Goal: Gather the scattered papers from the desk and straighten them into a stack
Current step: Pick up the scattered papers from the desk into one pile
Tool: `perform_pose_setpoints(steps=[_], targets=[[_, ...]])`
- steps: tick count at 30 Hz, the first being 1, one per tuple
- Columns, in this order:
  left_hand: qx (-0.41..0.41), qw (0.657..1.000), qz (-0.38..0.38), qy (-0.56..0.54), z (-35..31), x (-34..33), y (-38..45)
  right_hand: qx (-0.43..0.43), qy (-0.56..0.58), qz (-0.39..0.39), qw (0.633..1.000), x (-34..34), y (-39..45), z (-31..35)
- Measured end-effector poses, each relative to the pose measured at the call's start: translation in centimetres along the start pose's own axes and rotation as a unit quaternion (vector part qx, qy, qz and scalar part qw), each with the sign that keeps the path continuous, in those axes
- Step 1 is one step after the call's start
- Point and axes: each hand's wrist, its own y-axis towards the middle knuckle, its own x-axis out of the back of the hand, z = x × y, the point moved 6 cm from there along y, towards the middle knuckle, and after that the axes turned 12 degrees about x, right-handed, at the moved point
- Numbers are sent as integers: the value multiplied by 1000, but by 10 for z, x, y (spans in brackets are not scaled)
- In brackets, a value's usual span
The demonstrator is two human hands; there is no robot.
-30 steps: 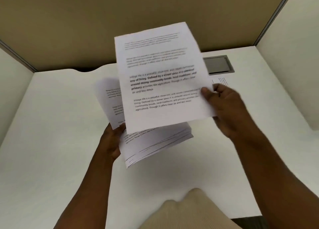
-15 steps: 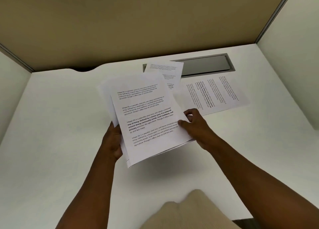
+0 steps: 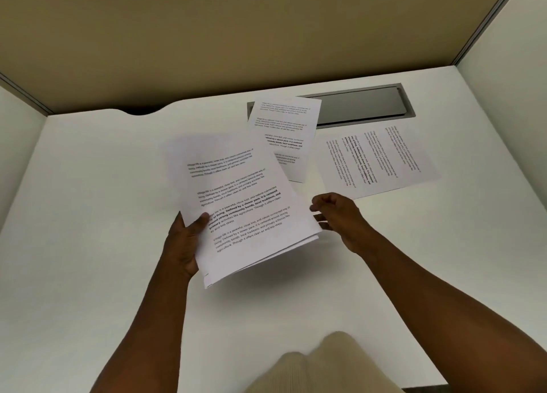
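My left hand (image 3: 185, 238) grips a loose bundle of printed papers (image 3: 239, 206) by its left edge, thumb on top, and holds it tilted above the white desk (image 3: 88, 215). The bundle's sheets are fanned unevenly at the lower edge. My right hand (image 3: 337, 215) hovers just off the bundle's right edge, fingers curled, holding nothing. Two single sheets lie on the desk beyond: one upright sheet (image 3: 284, 132) overlapping the grey slot, and one sheet turned sideways (image 3: 376, 158) to its right.
A grey cable-slot cover (image 3: 364, 105) is set into the desk at the back. Beige partition walls (image 3: 236, 37) close the back and sides. A rounded notch (image 3: 145, 112) cuts the desk's rear edge. A cream-coloured garment (image 3: 322, 366) shows at the bottom.
My right hand laid its sheet onto the bundle in my left hand, then let go and drew slightly right. The two sheets on the desk came into view.
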Motion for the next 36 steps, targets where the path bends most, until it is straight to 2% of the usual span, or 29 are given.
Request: perform_pose_setpoints(steps=[3,6,12,18,28,32,34,36], targets=[[-1,1000,-13,-14,-6,12,5,-29,-50,-76,995,17,24,-12],[-4,999,-32,-23,-11,27,11,-41,-85,-117,989,20,50,-11],[-12,998,-40,-38,-22,39,22,-47,-148,-123,980,-9,113,-2],[-22,997,-54,-42,-35,40,31,-73,-261,-147,951,-36,149,13],[-6,996,-61,-58,-34,53,49,-107,-227,-202,946,-50,175,16],[-3,997,-58,-56,-36,48,47,-79,-270,-192,940,-49,174,14],[-10,996,-67,-49,-39,45,43,-15,-291,-187,938,-47,173,19],[-17,997,-66,-41,-40,44,39,65,-266,-199,941,-42,168,26]])
